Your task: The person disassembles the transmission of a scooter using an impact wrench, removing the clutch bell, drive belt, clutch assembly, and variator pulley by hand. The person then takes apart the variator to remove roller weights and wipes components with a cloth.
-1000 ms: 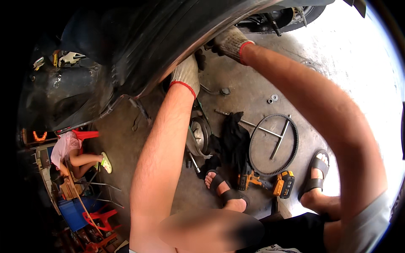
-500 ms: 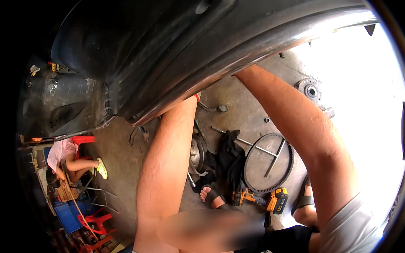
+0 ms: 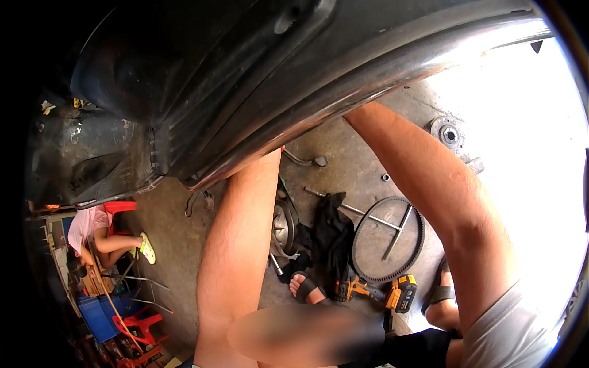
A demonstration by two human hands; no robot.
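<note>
Because both hands are out of sight, a slip could go unseen

While the left forearm (image 3: 239, 230) and the right forearm (image 3: 423, 172) reach beneath the black motorbike (image 3: 215, 92), its lower edge hides both hands, so I cannot tell how open they are or whether they hold anything. The motorbike fills the top of the view, slanting over the ends of both arms. Only a fleck of red shows at the left wrist, right by the edge.

The main risk, as I judge it, is working by feel: a finger could be pinched or cut if it meets a sharp or loose part up there. Bare skin could also be scraped if either arm rubs along the edge.

The floor (image 3: 175, 245) may add trouble. A small ring (image 3: 386, 178) lies loose near the right forearm and could roll off if knocked. The belt (image 3: 423, 230) and the T-shaped wrench (image 3: 374, 217) overlap, so lifting one carelessly might drag the other. The drill (image 3: 362, 289) lies near the left foot (image 3: 305, 288), with a black cloth (image 3: 331, 236) bunched close by; a shift in stance could mean treading on the drill or catching the cloth underfoot.
</note>
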